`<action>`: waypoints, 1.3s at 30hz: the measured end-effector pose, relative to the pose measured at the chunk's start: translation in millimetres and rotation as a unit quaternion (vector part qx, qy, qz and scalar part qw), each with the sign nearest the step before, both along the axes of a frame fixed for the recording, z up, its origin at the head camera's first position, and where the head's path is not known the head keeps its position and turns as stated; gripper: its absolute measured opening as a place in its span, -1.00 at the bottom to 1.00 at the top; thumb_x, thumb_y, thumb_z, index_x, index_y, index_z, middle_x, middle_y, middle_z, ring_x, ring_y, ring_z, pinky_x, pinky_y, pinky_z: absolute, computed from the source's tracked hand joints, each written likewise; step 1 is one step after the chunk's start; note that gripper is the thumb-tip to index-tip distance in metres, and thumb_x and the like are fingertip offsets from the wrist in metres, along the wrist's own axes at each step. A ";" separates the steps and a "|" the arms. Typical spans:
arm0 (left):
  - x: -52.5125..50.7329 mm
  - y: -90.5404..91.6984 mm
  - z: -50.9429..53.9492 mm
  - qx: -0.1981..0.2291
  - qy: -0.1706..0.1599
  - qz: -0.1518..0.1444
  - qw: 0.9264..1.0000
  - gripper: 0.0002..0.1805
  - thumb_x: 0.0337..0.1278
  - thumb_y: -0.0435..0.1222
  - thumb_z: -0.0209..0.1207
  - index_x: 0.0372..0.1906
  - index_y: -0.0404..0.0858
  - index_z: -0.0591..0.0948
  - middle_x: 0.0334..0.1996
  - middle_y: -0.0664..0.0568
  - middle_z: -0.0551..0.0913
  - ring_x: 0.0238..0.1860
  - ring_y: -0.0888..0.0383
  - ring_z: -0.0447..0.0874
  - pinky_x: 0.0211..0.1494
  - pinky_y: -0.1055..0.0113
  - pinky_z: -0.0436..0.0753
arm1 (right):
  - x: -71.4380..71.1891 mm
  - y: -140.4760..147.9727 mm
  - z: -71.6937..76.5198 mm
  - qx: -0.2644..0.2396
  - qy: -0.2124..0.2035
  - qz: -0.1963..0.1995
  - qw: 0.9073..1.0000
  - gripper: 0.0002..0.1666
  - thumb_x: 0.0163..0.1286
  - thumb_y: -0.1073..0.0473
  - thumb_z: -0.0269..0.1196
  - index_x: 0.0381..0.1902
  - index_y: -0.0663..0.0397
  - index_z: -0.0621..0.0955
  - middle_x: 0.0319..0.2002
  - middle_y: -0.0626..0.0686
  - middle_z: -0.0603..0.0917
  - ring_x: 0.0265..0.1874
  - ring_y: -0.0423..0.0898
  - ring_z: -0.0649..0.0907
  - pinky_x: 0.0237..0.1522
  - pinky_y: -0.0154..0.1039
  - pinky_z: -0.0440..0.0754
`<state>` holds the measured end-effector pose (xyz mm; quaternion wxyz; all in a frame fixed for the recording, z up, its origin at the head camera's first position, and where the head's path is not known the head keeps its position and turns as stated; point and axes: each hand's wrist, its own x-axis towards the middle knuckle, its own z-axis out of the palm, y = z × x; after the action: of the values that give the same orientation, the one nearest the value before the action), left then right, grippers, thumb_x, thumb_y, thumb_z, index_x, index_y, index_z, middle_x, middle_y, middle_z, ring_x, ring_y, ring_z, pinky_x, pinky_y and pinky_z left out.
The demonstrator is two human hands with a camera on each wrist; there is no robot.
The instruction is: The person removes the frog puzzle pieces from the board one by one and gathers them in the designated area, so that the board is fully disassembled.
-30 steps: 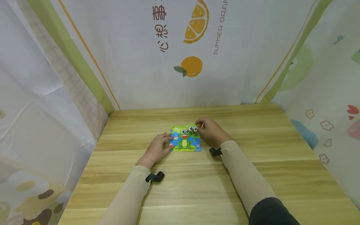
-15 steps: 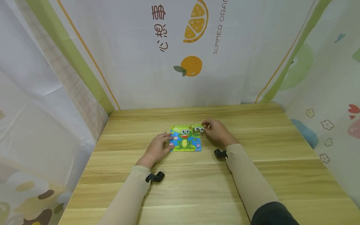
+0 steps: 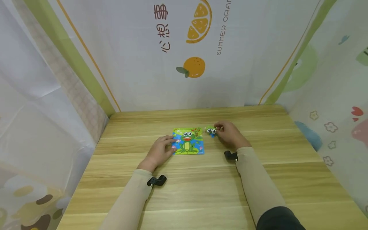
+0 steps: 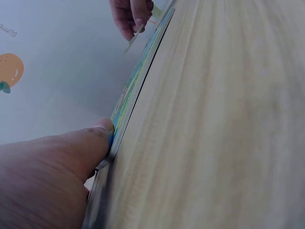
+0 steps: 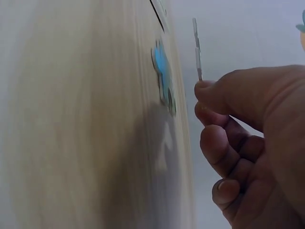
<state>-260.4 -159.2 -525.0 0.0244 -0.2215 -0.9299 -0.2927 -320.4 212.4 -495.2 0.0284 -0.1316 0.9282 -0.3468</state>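
Observation:
A small square frog puzzle (image 3: 187, 147), green and blue, lies flat on the table in the head view. My left hand (image 3: 159, 150) rests at its left edge, fingertips and thumb touching it. In the left wrist view the thumb (image 4: 97, 140) presses on the puzzle's edge. To the right, my right hand (image 3: 230, 134) pinches a thin puzzle piece (image 3: 211, 130) showing a pair of frog eyes. In the right wrist view this piece (image 5: 198, 52) appears edge-on, raised off the table between thumb and forefinger. A blue-patterned piece (image 5: 162, 71) lies on the table below it.
The wooden table (image 3: 178, 198) stretches around the puzzle toward the front and both sides. A white curtain (image 3: 138, 80) with orange prints hangs behind the back edge. Patterned cloths hang at left and right. Each wrist carries a small black camera (image 3: 156, 180).
My right hand has moved right with the eyes piece, from over the puzzle's upper right corner to beside it, uncovering a printed tree there. My left hand stays at the puzzle's left edge.

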 end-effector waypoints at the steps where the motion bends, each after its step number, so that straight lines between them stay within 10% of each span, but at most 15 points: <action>1: -0.3 -0.2 0.2 0.000 0.001 -0.001 1.000 -0.48 0.42 -0.05 0.33 0.38 -0.10 0.62 0.49 0.05 0.46 0.54 -0.08 0.30 0.60 -0.05 0.31 | 0.1 2.4 0.1 0.002 0.000 -0.001 1.000 -0.64 0.55 0.23 0.22 0.23 0.14 0.66 0.00 0.08 0.68 -0.08 0.05 0.60 0.02 0.02 0.64; 39: -1.1 -1.3 0.3 -0.006 -0.003 -0.004 1.000 -0.49 0.44 -0.05 0.31 0.38 -0.12 0.62 0.50 0.02 0.44 0.55 -0.09 0.28 0.60 -0.06 0.31 | 3.9 51.8 -4.3 0.020 -0.052 -0.029 0.998 -0.66 0.58 0.33 0.16 0.23 0.21 0.64 0.05 0.20 0.66 0.09 0.15 0.62 0.20 0.14 0.62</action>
<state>-261.5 -160.5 -524.6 0.0192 -0.2245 -0.9307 -0.2883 -316.4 264.2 -499.5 0.0691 -0.0856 0.9355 -0.3356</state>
